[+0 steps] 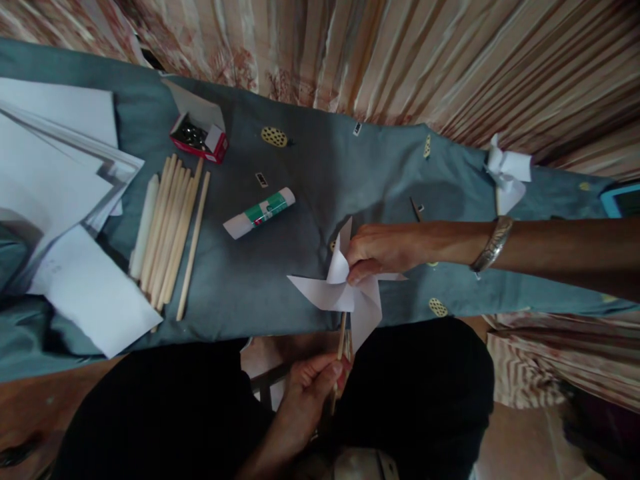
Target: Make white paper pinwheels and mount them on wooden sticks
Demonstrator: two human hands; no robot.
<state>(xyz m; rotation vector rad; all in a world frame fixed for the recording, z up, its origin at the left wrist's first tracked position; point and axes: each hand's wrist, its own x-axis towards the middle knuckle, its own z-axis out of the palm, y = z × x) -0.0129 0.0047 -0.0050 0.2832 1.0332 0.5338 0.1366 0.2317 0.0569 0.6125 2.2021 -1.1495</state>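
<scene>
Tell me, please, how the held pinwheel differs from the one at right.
The nearer pinwheel is held at its middle by the right hand, its stick by the left hand; the farther pinwheel is in neither hand. The nearer pinwheel is at the front edge of the table; the farther pinwheel is by the curtain. The nearer pinwheel looks larger here than the farther pinwheel. Both are white paper on sticks.

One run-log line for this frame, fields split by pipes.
left hand: grips wooden stick | right hand: pinches white paper pinwheel | on tablecloth: green-and-white tube, wooden dowels, open red box, paper sheets
</scene>
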